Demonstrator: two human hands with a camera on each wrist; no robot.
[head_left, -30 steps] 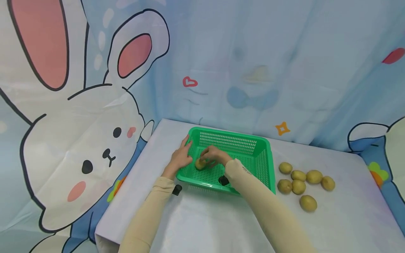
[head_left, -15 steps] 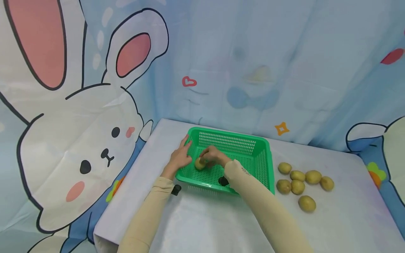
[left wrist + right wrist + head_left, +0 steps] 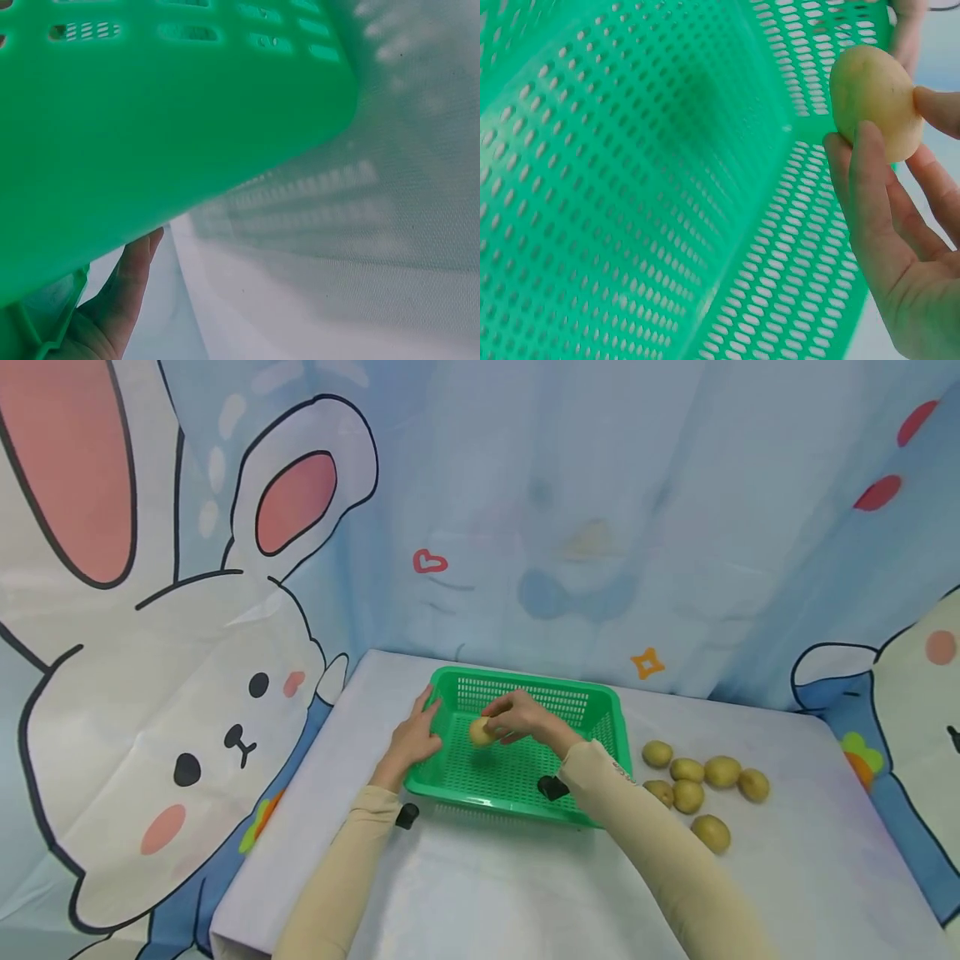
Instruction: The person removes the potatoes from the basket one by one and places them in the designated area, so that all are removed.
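A green perforated plastic basket [image 3: 480, 798] stands on the white-covered table. My left hand [image 3: 411, 740] grips its left rim, thumb on the inner side and fingers along the outside; in the left wrist view part of that hand [image 3: 120, 307] shows beyond the green wall. Over the left part of the basket, my right hand [image 3: 521, 713] pinches a small yellow potato [image 3: 479, 732]. The right wrist view shows this potato [image 3: 874, 101] held between thumb and fingertips, raised off the perforated floor.
Several loose potatoes [image 3: 722, 772] lie on the table [image 3: 795, 877] to the right of the basket. A printed curtain [image 3: 480, 485] with rabbit figures hangs behind and beside the table. Small black devices sit at both wrists.
The right hand has lifted the potato from the basket floor. The left hand stays at the left rim. The head view has shifted slightly.
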